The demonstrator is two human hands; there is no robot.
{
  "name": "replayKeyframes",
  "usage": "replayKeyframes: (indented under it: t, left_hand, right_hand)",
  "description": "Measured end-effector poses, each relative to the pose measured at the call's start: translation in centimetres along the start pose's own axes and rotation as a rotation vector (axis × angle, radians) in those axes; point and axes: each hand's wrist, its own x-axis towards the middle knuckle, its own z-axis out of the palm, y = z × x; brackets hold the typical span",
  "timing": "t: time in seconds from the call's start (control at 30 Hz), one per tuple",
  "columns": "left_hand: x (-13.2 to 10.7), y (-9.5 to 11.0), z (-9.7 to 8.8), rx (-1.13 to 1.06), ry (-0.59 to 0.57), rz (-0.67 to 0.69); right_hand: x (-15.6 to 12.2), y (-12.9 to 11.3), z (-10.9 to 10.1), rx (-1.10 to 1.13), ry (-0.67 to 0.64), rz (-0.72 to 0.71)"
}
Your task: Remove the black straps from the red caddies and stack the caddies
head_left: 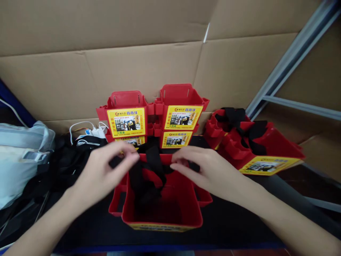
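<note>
A red plastic tool box (183, 192) stands open at the top before me, its yellow label facing me at the bottom. Black webbing strap (153, 160) loops over its back wall and hangs down inside. My left hand (109, 165) is at the back left corner, thumb and forefinger closed on the strap. At the back right, my right hand (199, 163) has its thumb and fingers pinched together at the rim by the strap's other side. Its fingertips partly hide what they grip.
Behind stand two stacks of red boxes with yellow labels (127, 121). More red boxes with black straps (269, 142) lie at right by a grey metal frame (290, 57). A pale bag (21, 156) and white plugs (98, 131) are at left; cardboard (133, 71) lines the back.
</note>
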Motion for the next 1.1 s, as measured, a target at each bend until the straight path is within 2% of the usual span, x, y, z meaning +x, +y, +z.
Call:
replayKeyframes:
  t: [0.03, 0.1, 0.17, 0.23, 0.33, 0.47, 0.57, 0.63, 0.7, 0.77, 0.83, 0.9, 0.93, 0.97, 1.0, 1.1]
  left_hand:
    - [0.6, -0.9, -0.2, -0.004, 0.054, -0.134]
    - [1.9, -2.6, 0.3, -0.096, -0.041, -0.279]
    - [3.2, -3.9, 1.5, -0.216, -0.127, -0.314]
    - [4.2, -4.5, 2.6, -0.297, -0.133, -0.311]
    - [5.0, -4.6, 3.3, -0.328, -0.168, -0.304]
    - [5.5, -4.6, 2.8, -0.304, -0.258, -0.342]
    - [5.9, -4.7, 2.7, -0.501, -0.287, -0.498]
    - [6.1, -4.7, 2.8, -0.693, -0.297, -0.582]
    - [6.2, -4.5, 2.8, -0.854, -0.279, -0.612]
    - [6.1, -4.1, 2.4, -0.955, -0.208, -0.589]
    - [5.6, -3.1, 1.6, -0.983, -0.082, -0.488]
    - [4.2, -1.6, 0.7, -0.887, 0.032, -0.325]
    - [3.3, -0.8, 0.3, -0.793, 0.055, -0.248]
    - [2.3, 0.0, 0.1, -0.669, 0.036, -0.184]
    - [1.2, 0.8, 0.0, -0.539, -0.030, -0.147]
    - [-1.4, 1.9, 0.8, -0.189, -0.295, -0.058]
  right_hand:
    - [0.4, -0.1, 0.3, 0.001, 0.056, 0.055]
    - [1.5, -0.4, 1.2, 0.030, 0.116, 0.115]
    - [2.7, -0.7, 2.2, 0.048, 0.148, 0.123]
    - [3.7, -1.0, 3.1, 0.034, 0.152, 0.124]
    - [4.4, -1.0, 3.9, 0.016, 0.139, 0.116]
    - [4.0, -0.9, 4.4, -0.097, 0.202, 0.060]
    - [3.9, -0.7, 4.9, -0.158, 0.211, 0.041]
    - [4.3, -0.4, 5.3, -0.112, 0.181, 0.023]
    - [4.8, 0.1, 5.6, -0.006, 0.192, -0.006]
    - [5.0, 0.5, 5.5, 0.134, 0.276, -0.036]
    - [4.7, 0.6, 4.8, 0.257, 0.383, -0.050]
    - [3.7, 0.4, 3.6, 0.329, 0.417, -0.056]
    - [3.0, 0.3, 2.9, 0.346, 0.389, -0.060]
    - [2.2, 0.1, 2.4, 0.353, 0.336, -0.066]
    - [1.4, -0.1, 1.9, 0.347, 0.263, -0.075]
    - [-0.3, -0.5, 1.6, 0.256, -0.053, -0.093]
